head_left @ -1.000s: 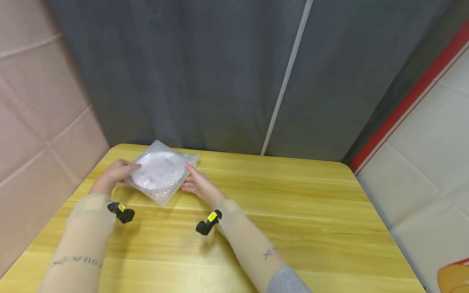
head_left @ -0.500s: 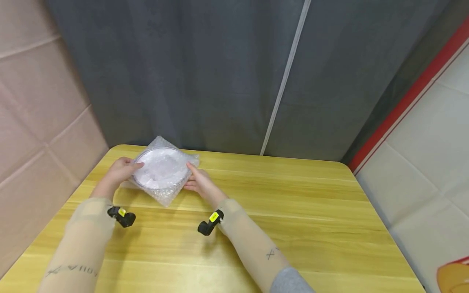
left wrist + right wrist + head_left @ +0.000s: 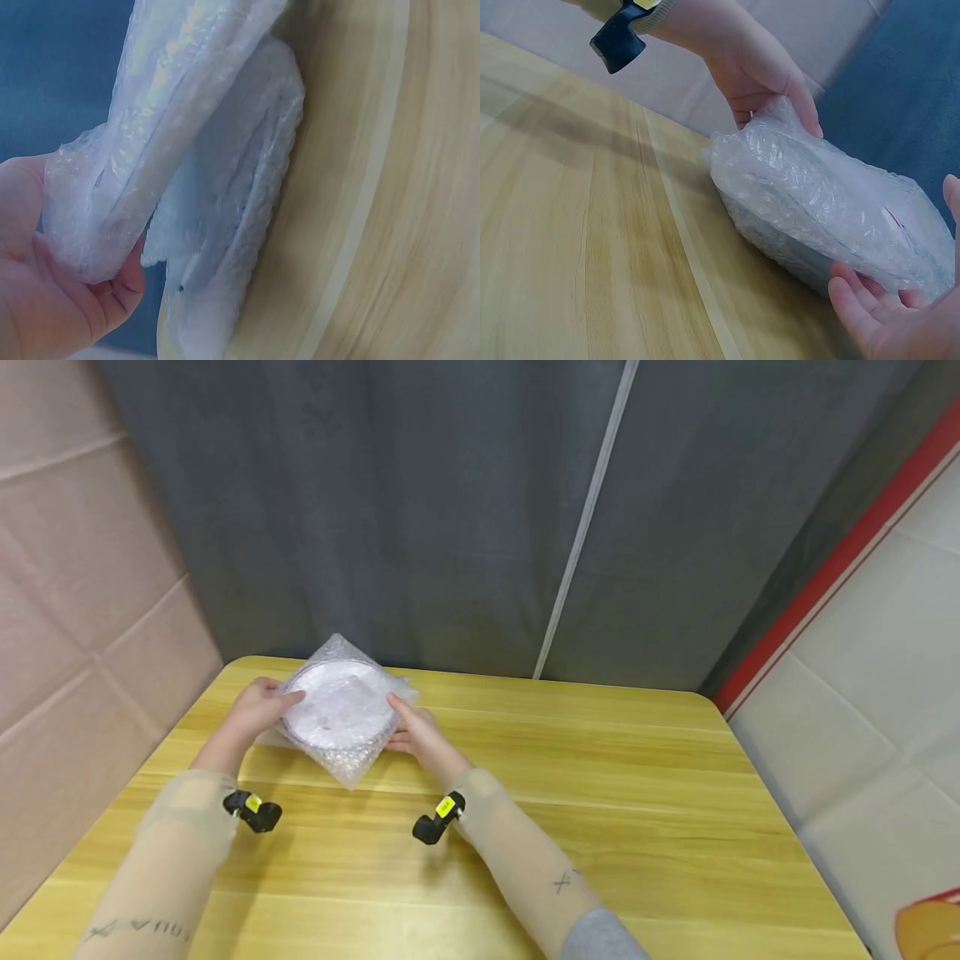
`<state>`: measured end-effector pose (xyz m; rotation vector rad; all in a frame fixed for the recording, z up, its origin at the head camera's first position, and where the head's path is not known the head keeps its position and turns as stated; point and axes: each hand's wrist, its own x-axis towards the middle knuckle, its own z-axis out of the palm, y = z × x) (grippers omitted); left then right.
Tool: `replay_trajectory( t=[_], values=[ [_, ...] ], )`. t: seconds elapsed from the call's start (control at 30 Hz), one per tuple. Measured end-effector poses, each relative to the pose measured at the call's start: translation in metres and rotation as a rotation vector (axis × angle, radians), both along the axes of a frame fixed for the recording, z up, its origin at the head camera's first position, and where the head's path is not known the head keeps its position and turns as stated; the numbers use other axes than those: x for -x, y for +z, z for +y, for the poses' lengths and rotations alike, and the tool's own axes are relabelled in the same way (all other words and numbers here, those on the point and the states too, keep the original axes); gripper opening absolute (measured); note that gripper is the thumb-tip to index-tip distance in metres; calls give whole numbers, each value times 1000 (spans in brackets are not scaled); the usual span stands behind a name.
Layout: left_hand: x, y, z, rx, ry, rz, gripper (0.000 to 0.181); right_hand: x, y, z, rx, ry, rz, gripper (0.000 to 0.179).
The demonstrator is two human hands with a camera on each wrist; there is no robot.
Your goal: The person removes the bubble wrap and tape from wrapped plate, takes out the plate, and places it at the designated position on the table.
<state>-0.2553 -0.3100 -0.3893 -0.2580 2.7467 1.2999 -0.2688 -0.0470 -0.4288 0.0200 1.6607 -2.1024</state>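
In the head view a round, pale plate in bubble wrap (image 3: 343,706) is held between both hands toward the table's back left. My left hand (image 3: 258,710) grips its left edge, thumb on top and fingers underneath. At the right edge, my right hand (image 3: 423,739) pinches the wrap with its thumb above and fingers below. The left wrist view shows the held plate tilted over a second bubble-wrapped bundle (image 3: 251,172), which lies on the wood; the head view mostly hides that bundle. Fingers of the right hand (image 3: 900,322) curl under the wrap in the right wrist view.
A wood-grain table (image 3: 600,793) spans the scene. Behind it hangs a dark grey curtain (image 3: 412,510) with a pale strip, and a pinkish panel (image 3: 90,568) stands at left. A white panel (image 3: 862,718) with a red border bounds the right side.
Both hands have shifted slightly right with the bubble-wrapped plate. Its far corner reaches higher against the curtain, and its near corner has moved toward the front.
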Motion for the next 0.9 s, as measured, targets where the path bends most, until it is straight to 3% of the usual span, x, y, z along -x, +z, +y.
replay_trajectory(
  t=[0.17,0.47,0.63,0.9],
  values=[
    [-2,1,8,10,1,13,81,0,0,4,-7,-53,-22,79],
    [-4,-1,17,32,-8,64,79,-3,-1,15,-25,-12,25,70],
    [-8,2,25,22,-5,66,79,-4,-1,24,-42,-15,28,71],
    [-14,5,37,17,-7,44,79,-6,-1,36,-42,-73,27,60]
  ],
)
